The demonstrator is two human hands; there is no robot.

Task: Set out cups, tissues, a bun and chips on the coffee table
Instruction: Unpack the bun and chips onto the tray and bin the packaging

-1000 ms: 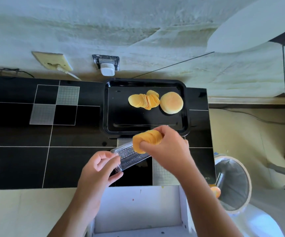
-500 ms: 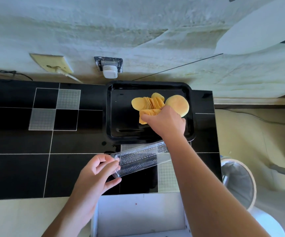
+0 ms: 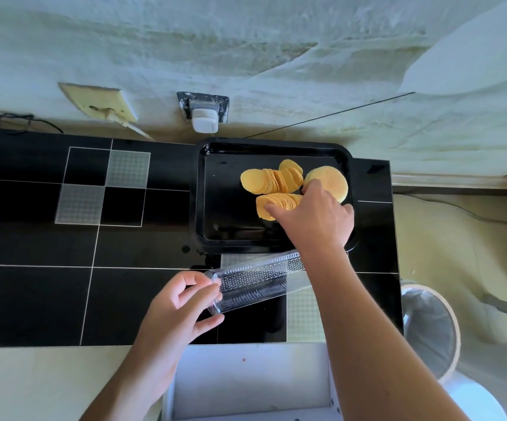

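Glossy black tiled coffee table with white grid lines and grey textured squares spans the view, extending far left of both hands. Left hand is held over the table's near edge; near end of a clear ribbed plastic chip tray is pinched between its thumb and fingers. Tray is angled up and to the right, its far end hidden under the right forearm. Black rectangular plastic serving tray is set beyond the left hand, against the wall. Right hand is reached into it, fingers curled over a lower stack of thin yellow potato chips, which is lying on the tray floor. An upper fanned row of yellow chips is seen just beyond the right fingertips. Round pale-yellow bun is located directly behind the right hand, partly covered by it. White-rimmed round bin sits right of the right forearm, off the table.
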